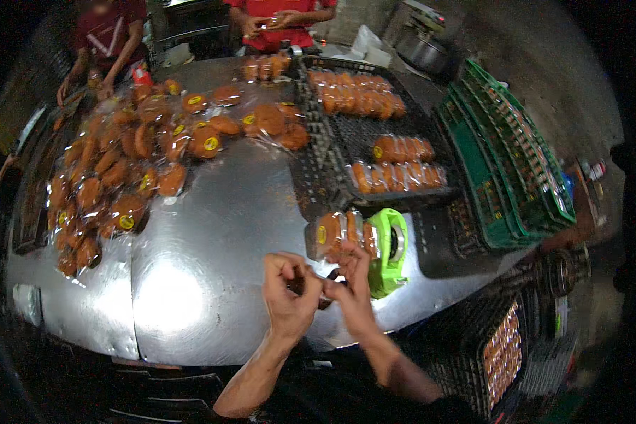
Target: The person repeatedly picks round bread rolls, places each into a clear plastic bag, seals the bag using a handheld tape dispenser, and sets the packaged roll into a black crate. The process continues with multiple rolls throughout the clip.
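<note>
My left hand (290, 294) and my right hand (354, 291) meet over the near part of the metal tabletop (217, 254). Between them they pinch a small bagged brown bun (296, 286), mostly hidden by the fingers and blurred. Just beyond my right hand stand several round bagged buns (329, 233) in a row on edge, one with a yellow sticker. They sit against the left side of a lime-green tape dispenser (389, 249), which holds a roll of tape.
A heap of bagged buns (122, 143) covers the table's left. Beyond the dispenser, a black plastic crate (344, 127) holds bun rows; green crates (471, 143) lean at right. Another crate (477, 360) stands low right. Two people (278, 24) work across the table.
</note>
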`<action>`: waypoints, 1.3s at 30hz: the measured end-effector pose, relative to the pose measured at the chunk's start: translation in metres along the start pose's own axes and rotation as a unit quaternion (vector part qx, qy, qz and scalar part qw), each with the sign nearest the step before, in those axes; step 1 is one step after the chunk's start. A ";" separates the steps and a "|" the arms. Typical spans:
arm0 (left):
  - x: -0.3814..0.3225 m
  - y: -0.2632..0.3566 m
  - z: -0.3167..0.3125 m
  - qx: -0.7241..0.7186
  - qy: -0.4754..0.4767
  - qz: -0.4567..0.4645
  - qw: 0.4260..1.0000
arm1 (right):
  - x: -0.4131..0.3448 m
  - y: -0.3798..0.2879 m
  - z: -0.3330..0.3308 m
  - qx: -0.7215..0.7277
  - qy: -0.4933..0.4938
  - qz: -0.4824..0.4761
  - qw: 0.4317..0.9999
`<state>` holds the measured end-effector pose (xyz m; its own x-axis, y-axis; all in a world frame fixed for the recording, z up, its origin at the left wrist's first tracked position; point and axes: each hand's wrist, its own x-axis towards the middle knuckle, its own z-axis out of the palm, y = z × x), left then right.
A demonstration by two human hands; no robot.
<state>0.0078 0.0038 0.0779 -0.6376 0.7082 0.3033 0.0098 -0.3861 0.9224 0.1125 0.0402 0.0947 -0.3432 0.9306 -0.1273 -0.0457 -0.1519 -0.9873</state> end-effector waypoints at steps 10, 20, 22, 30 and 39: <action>0.021 -0.036 -0.030 0.019 0.001 -0.193 0.981 | 0.032 0.025 -0.013 0.046 -0.015 -0.019 0.999; 0.160 -0.139 -0.143 0.683 0.052 0.067 0.725 | 0.022 0.002 -0.033 0.017 0.066 -0.076 0.995; 0.208 -0.142 -0.195 0.806 0.047 0.117 0.579 | 0.011 0.005 -0.023 0.013 0.065 -0.085 0.994; 0.142 -0.087 -0.184 0.527 -0.015 -0.079 0.846 | 0.011 0.024 0.008 -0.151 -0.086 -0.113 0.978; -0.006 -0.029 -0.072 0.000 0.075 -0.214 0.974 | 0.009 0.043 0.022 -0.136 -0.099 -0.116 0.979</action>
<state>-0.0438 -0.0320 0.0316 -0.6881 0.7105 -0.1474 -0.2818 -0.0745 0.9566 0.0867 0.0351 0.0527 -0.5301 0.8424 0.0972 0.0978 0.1746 -0.9798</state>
